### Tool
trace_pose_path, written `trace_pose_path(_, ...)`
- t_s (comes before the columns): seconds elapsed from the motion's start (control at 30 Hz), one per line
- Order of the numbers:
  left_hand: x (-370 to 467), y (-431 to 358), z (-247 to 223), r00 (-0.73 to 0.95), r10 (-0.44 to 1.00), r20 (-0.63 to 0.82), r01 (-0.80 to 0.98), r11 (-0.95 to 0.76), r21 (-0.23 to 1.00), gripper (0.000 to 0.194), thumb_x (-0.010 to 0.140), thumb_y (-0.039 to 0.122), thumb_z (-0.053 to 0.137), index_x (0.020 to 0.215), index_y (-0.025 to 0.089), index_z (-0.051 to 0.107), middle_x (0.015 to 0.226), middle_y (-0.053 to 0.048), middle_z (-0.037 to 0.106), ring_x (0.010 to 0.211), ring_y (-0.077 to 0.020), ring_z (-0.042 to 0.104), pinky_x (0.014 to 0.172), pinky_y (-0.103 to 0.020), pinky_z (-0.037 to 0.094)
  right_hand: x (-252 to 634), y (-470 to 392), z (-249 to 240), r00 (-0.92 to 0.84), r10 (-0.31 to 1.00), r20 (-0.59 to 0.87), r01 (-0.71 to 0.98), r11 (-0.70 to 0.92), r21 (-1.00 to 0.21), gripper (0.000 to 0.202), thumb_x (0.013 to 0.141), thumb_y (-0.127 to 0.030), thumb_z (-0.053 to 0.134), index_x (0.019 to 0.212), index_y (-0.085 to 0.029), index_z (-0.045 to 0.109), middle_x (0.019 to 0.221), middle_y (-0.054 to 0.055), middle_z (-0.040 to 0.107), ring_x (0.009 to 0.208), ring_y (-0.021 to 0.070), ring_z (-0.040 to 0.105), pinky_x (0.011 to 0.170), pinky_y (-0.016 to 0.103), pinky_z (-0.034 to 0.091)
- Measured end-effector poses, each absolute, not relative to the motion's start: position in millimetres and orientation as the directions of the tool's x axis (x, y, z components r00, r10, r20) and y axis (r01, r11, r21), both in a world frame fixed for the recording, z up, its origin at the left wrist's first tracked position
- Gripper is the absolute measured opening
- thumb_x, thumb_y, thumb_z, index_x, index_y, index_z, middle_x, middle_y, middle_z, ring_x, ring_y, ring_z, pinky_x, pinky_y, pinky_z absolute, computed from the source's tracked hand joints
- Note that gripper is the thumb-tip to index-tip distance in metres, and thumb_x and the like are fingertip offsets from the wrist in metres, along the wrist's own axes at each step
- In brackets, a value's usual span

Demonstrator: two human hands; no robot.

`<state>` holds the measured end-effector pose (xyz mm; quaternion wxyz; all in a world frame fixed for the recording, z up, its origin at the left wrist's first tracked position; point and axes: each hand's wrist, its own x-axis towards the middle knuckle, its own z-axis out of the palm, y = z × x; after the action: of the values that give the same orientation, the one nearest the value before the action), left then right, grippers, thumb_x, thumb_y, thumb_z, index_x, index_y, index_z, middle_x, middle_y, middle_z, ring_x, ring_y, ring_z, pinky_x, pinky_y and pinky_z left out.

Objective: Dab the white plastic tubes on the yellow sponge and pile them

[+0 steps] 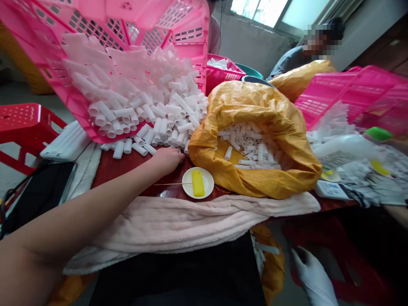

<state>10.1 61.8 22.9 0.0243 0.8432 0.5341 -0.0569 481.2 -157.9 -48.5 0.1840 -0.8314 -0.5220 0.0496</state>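
My left hand point(168, 161), bare, rests at the front edge of a heap of short white plastic tubes point(172, 109). Its fingers are curled and closed, and what they hold, if anything, is hidden. Low at the right, below the table top, my right hand point(314, 272) wears a white glove; thumb and fingers are apart with nothing visible between them. Near the left hand a small white dish point(209, 183) holds a yellow block point(198, 183) with a thin stick lying across its side. An orange woven sack point(255, 187) with more tubes stands beside it.
A tilted pink crate point(188, 38) spills tubes onto the table. A pale towel point(197, 221) drapes the front edge. Right: another person's gloved hand point(387, 191), a scale point(332, 190) and another pink crate point(338, 91). A red stool point(19, 117) stands left; a person point(288, 59) sits behind.
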Motion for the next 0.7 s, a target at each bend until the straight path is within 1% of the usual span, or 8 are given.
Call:
trace_pose_path(0.1,4,48,28,0.400,0.916,-0.044,0.917,-0.400,0.002,0.032,0.083,0.027,0.038,0.106,0.025,0.060,0.092,-0.010,0.058,0.087,-0.0242,0.056,0.070,-0.031,0.042,455,-131,-22,0.438,0.870,0.226,0.837,-0.302,-0.456,0.032,0.072,-0.046,0.048,0.082,-0.020,0.063,0.088,0.014,0.069,0.086,0.0341,0.064,0.074,0.047,0.051)
trace_pose_path(0.17,-2,36,37,0.380,0.925,-0.024,0.921,-0.376,0.099,0.032,0.083,0.028,0.039,0.110,0.025,0.056,0.100,-0.009,0.056,0.089,-0.0235,0.055,0.074,-0.032,0.042,416,-92,12,0.376,0.844,0.382,0.823,-0.114,-0.557,0.035,0.077,-0.045,0.048,0.094,-0.018,0.062,0.097,0.012,0.068,0.091,0.0289,0.063,0.081,0.043,0.048)
trace_pose_path(0.2,-3,29,42,0.363,0.931,-0.031,0.921,-0.353,0.167,0.032,0.083,0.029,0.039,0.111,0.024,0.053,0.102,-0.009,0.057,0.089,-0.0222,0.056,0.074,-0.031,0.042,393,-67,29,0.297,0.870,0.393,0.823,-0.024,-0.568,0.035,0.079,-0.046,0.047,0.093,-0.018,0.063,0.095,0.011,0.068,0.089,0.0265,0.063,0.081,0.039,0.048)
trace_pose_path(0.3,-4,10,50,0.288,0.953,-0.095,0.925,-0.252,0.286,0.028,0.080,0.031,0.041,0.104,0.021,0.051,0.092,-0.006,0.060,0.080,-0.0199,0.058,0.067,-0.028,0.042,324,18,65,0.039,0.957,0.287,0.886,0.099,-0.452,0.039,0.085,-0.046,0.039,0.091,-0.017,0.065,0.087,0.009,0.069,0.084,0.0233,0.062,0.074,0.034,0.046)
trace_pose_path(0.4,1,-5,47,0.258,0.963,-0.080,0.948,-0.237,0.215,0.013,0.076,0.027,0.043,0.082,0.020,0.053,0.082,-0.004,0.060,0.075,-0.0201,0.057,0.061,-0.027,0.039,277,94,68,0.069,0.996,-0.059,0.984,-0.078,-0.160,0.039,0.080,-0.047,0.049,0.085,-0.012,0.067,0.086,0.016,0.068,0.083,0.0270,0.062,0.071,0.034,0.044)
trace_pose_path(0.47,4,-12,40,0.282,0.957,-0.065,0.946,-0.266,0.185,0.012,0.077,0.028,0.043,0.072,0.020,0.050,0.080,-0.005,0.060,0.075,-0.0198,0.057,0.060,-0.027,0.037,263,125,61,0.082,0.984,-0.157,0.989,-0.100,-0.110,0.033,0.076,-0.041,0.058,0.084,-0.011,0.067,0.089,0.018,0.068,0.086,0.0283,0.062,0.073,0.035,0.044)
trace_pose_path(0.6,13,-19,29,0.326,0.942,-0.077,0.927,-0.302,0.223,0.017,0.081,0.032,0.042,0.073,0.020,0.050,0.078,-0.004,0.061,0.072,-0.0189,0.057,0.058,-0.026,0.036,264,124,56,0.064,0.993,-0.096,0.988,-0.076,-0.131,0.039,0.085,-0.040,0.045,0.098,-0.008,0.062,0.099,0.020,0.065,0.094,0.0281,0.060,0.078,0.036,0.043)
trace_pose_path(0.7,17,-17,25,0.329,0.939,-0.098,0.918,-0.293,0.268,0.017,0.082,0.034,0.043,0.076,0.020,0.051,0.076,-0.003,0.062,0.072,-0.0187,0.058,0.057,-0.026,0.036,270,84,58,-0.131,0.990,0.056,0.914,0.143,-0.380,0.043,0.091,-0.043,0.031,0.110,-0.012,0.054,0.094,0.013,0.066,0.083,0.0213,0.062,0.071,0.031,0.047)
